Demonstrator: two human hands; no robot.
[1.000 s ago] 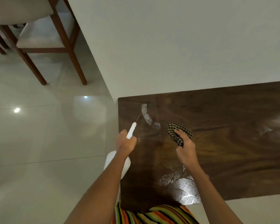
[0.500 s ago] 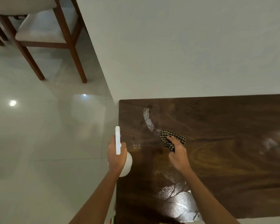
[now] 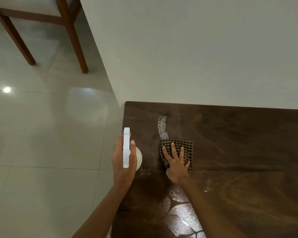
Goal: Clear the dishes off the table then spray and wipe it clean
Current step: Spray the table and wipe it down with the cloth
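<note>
Flattened from its earlier pinch, the right hand (image 3: pixel 176 163) presses the checked cloth (image 3: pixel 187 148) mid-frame, grip spread, on the glossy wooden tabletop (image 3: pixel 239 143). The left hand (image 3: pixel 122 167) wraps its grip round a white spray bottle (image 3: pixel 126 148).

- The right hand (image 3: pixel 176 166), which had pinched the checked cloth (image 3: pixel 186 148) in a bunch, now lies flat on it, fingers (image 3: pixel 172 150) spread.
- The cloth is now spread open on the bench (image 3: pixel 239 152).
- The left hand (image 3: pixel 122 167) has swung the spray bottle (image 3: pixel 126 148) off the white streak (image 3: pixel 162 127) to point straight ahead.
</note>
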